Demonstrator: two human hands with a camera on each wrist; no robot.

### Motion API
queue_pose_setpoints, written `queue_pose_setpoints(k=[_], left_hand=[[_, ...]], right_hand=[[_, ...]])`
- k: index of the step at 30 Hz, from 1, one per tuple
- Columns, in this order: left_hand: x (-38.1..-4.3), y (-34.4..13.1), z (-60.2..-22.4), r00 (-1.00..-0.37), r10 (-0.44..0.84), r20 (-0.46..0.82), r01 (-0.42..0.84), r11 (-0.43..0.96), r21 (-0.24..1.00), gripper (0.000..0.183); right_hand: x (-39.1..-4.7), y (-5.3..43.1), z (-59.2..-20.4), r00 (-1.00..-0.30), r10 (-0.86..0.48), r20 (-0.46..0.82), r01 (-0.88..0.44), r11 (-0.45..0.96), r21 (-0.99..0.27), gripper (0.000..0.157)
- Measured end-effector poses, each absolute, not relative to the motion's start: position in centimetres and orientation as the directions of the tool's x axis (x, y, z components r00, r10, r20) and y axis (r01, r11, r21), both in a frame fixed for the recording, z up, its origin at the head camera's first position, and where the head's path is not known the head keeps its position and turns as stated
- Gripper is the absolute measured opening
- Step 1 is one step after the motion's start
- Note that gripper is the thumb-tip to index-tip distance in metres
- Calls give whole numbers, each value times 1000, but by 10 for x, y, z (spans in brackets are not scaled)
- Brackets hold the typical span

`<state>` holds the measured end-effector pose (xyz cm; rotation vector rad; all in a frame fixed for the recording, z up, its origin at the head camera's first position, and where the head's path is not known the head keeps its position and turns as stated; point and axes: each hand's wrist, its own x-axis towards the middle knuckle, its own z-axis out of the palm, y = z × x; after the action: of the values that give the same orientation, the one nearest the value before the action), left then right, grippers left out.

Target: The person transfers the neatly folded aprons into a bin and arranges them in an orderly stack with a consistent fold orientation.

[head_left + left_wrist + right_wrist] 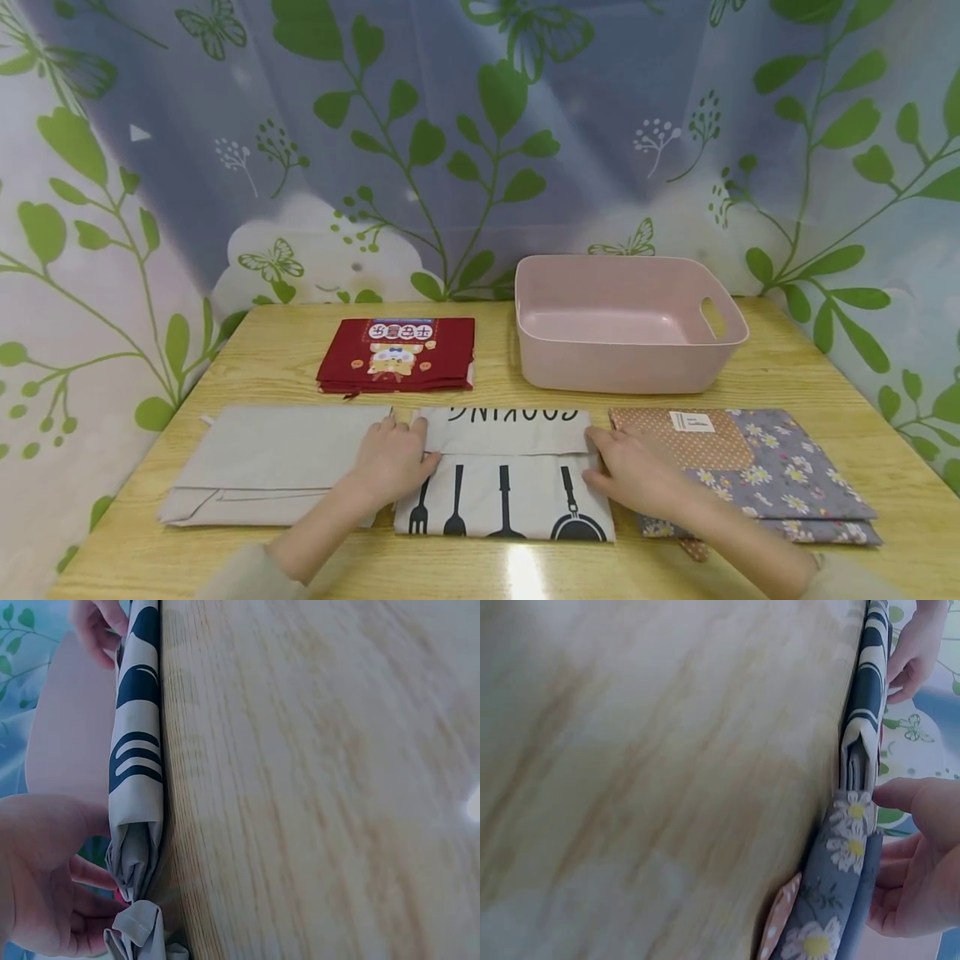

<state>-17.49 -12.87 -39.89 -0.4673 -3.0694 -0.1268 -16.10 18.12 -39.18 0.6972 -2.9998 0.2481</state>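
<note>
A folded off-white apron [504, 492] lies at the front middle of the table, printed with dark kitchen utensils and upside-down "COOKING" lettering on its folded-over flap. My left hand [396, 457] touches the left edge by the flap, thumb and forefinger apart. At the opposite edge, my right hand [637, 468] touches with thumb and forefinger, its other fingers loosely bent in the right wrist view. Left of it lies a folded plain grey-beige cloth [277, 450], partly under my left forearm. Right of it is a folded grey daisy-print cloth [795, 475] with a brown dotted patch, partly behind my right arm.
Behind the left side sits a folded dark red cloth [442, 354] with a cartoon animal print. A pink plastic basket [615, 367] with a handle hole stands at the back right. The wooden table [120, 533] ends at a leaf-patterned curtain [450, 192].
</note>
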Motion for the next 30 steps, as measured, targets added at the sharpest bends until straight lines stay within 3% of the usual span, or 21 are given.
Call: queue_pose_setpoints(k=[8,15,24,30], left_hand=[[-175,-128,-400,-948,310,79,316,944,91,42],[-176,-127,-402,-951,297,89,308,937,162,41],[-175,-123,-399,-962,268,57,272,907,323,43],[-177,-121,-392,-980,189,-61,138,868,476,52]], right_hand=[[-157,172,-390,-943,-331,-2,-308,880,-362,60],[-159,169,-385,-954,-293,-62,-230,849,-476,67],[-160,166,-384,-965,-234,-121,-127,816,-564,71],[-163,166,-382,-962,-216,-165,-57,753,-655,69]])
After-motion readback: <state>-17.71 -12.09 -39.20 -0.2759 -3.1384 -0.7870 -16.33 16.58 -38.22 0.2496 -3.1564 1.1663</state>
